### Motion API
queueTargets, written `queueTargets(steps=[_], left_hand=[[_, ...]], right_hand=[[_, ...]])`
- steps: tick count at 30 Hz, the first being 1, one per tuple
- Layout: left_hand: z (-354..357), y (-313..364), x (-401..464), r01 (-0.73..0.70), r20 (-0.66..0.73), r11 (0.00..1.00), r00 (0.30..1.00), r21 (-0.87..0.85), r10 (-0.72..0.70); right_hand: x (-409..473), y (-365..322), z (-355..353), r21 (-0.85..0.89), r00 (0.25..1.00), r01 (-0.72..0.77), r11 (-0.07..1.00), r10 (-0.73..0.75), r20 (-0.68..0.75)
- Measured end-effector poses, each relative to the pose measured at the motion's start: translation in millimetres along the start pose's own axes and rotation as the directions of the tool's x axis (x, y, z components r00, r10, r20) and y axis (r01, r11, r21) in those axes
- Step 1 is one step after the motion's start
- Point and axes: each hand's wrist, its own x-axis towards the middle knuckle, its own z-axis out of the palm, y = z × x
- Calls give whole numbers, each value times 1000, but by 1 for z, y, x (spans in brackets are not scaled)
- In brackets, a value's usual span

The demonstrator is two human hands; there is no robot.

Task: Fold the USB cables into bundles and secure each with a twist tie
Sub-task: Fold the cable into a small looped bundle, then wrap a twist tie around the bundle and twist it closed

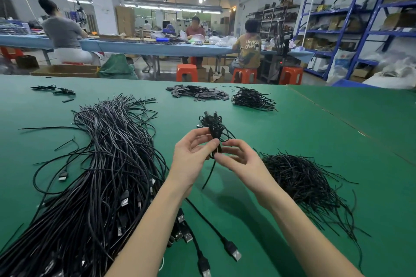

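Observation:
A folded black USB cable bundle (213, 127) is raised above the green table (304, 132) at centre. My left hand (193, 153) pinches its lower part between thumb and fingers. Close on the other side, my right hand (236, 157) pinches a thin black twist tie at the same spot, and a loose tail (208, 175) hangs down below the hands. A big heap of loose black USB cables (105, 164) lies on the left, plugs toward me. On the right lies a pile of thin black twist ties (299, 177).
At the far side of the table lie a pile of small dark flat pieces (198, 92), a cluster of black bundles (252, 98) and a few stray cables (54, 90). Beyond are orange stools (186, 72), people seated at a blue bench, and blue shelving (351, 29).

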Motion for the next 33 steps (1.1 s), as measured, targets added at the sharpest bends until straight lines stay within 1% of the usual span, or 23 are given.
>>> queueTargets(steps=[1,2,3,4,6,8,10,12,14,16,18,19,21,23,26,28,30,31,32,33], left_hand=[[1,-1,1,19,-6,999,1000,-29,-19],[1,-3,2,34,-8,999,999,-31,-34],[1,-4,3,49,-13,999,999,-5,-49],[1,-6,3,67,-19,997,998,30,-66],[-2,-10,5,124,-32,988,992,89,-122],[-7,-13,6,205,-52,971,978,122,-200],[-11,-14,7,264,-72,956,964,128,-256],[-15,-16,7,305,-84,941,952,147,-295],[-19,-21,8,350,-77,920,937,176,-341],[-20,-25,9,377,-60,904,926,200,-372],[-18,-26,9,393,-49,898,919,200,-391],[-17,-24,9,399,-44,895,916,201,-399],[-16,-22,8,403,-34,893,914,200,-405],[-16,-20,8,403,-45,895,915,190,-402],[-15,-19,6,410,-66,895,912,175,-405],[-15,-18,6,412,-75,896,911,166,-405],[-14,-16,6,410,-97,901,911,144,-400],[-14,-16,6,404,-114,906,913,129,-391],[-13,-15,7,394,-134,911,916,120,-378],[-14,-15,7,378,-154,918,921,119,-359]], right_hand=[[3,-1,2,-23,999,36,999,-36,-7],[7,-2,5,13,998,51,999,-51,-30],[12,-4,7,45,997,53,998,-50,-63],[20,-5,8,40,994,56,998,-52,-99],[43,-6,10,-66,981,73,995,-84,-176],[70,-4,10,-297,960,86,951,-158,-230],[97,-1,11,-503,953,64,862,-203,-226],[121,1,10,-643,957,32,765,-209,-202],[141,3,9,-742,975,10,671,-171,-142],[155,5,7,-856,994,21,517,-101,-36],[161,7,6,-939,998,57,340,-20,53],[162,8,6,-954,997,70,290,14,77],[159,15,5,-963,992,92,252,58,110],[156,18,3,-953,990,104,286,58,125],[144,15,2,-917,989,139,374,-11,145],[132,10,3,-873,984,172,457,-112,135],[115,7,5,-807,967,205,553,-243,80],[104,6,7,-771,960,208,602,-275,45],[92,6,8,-736,964,197,648,-263,26],[80,7,9,-705,977,175,688,-209,39]])
